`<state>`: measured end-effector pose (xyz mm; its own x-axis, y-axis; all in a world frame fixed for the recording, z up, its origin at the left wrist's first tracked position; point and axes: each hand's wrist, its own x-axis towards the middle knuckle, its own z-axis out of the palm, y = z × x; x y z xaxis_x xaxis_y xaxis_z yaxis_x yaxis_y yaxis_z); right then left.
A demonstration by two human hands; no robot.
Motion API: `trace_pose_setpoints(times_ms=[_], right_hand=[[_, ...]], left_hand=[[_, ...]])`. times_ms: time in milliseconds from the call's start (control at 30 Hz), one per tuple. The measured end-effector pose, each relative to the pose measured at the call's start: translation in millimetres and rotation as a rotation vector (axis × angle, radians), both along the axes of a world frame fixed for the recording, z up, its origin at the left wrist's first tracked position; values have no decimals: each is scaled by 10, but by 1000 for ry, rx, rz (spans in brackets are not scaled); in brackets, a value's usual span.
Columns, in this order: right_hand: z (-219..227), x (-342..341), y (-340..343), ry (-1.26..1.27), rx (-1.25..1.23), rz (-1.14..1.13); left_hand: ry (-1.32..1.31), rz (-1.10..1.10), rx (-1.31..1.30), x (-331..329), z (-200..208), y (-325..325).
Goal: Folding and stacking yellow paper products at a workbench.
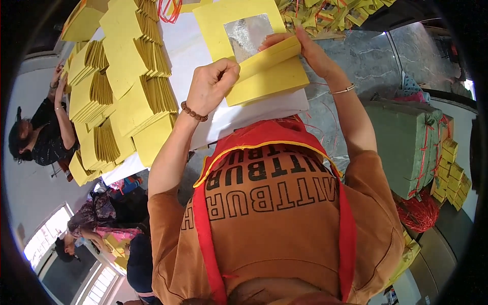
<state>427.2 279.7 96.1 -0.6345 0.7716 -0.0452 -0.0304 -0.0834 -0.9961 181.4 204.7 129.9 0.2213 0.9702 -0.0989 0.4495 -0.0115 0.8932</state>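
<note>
A yellow paper sheet (264, 76) with a silver foil square (247, 33) lies on a white table (193, 51). Its near part is folded up over itself. My left hand (211, 86), a bead bracelet on the wrist, pinches the fold's left end. My right hand (305, 48), with a thin bangle at the wrist, holds the fold's right edge by the fingertips. More yellow sheets lie under the one I hold.
Fanned stacks of folded yellow paper (122, 86) cover the table's left side. A loose heap of folded yellow pieces (330, 15) lies at the far right. Green wrapped bundles (406, 142) and red string (419, 211) stand to my right. Other people (43, 132) sit at left.
</note>
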Motion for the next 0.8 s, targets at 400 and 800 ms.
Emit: trace_pose_setpoints(times_ms=[400,800], right_hand=[[-93,45,-2,-49,-12,-85],[-17,53,-30,-103,-56,-21]], left_hand=[[-112,48,-57,-12,-70,56],[-161,-194,149,-232,34,73]])
